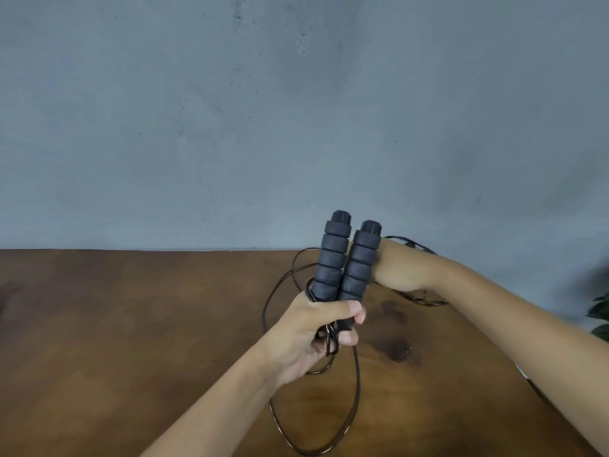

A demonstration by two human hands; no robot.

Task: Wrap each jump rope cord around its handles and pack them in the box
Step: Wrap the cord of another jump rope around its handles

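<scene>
The left hand is gripping both handles upright, side by side above the table, seemingly to give a core for winding; the right hand is sitting behind them, its fingers hidden, the cord looping below; no box is showing.

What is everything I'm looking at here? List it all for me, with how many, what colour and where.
jump rope handles: two, dark grey ribbed foam, side by side, upright, at centre above the table.
cord: one, thin, dark, in loose loops below and behind the handles.
table: one, brown wood, lower half of the view.
wall: one, grey-blue, behind the table.
plant leaves: a few, dark green, at the right edge.
left hand: one, grips the handles' lower ends.
right hand: one, behind the handles, fingers hidden, cord beside it.
</scene>
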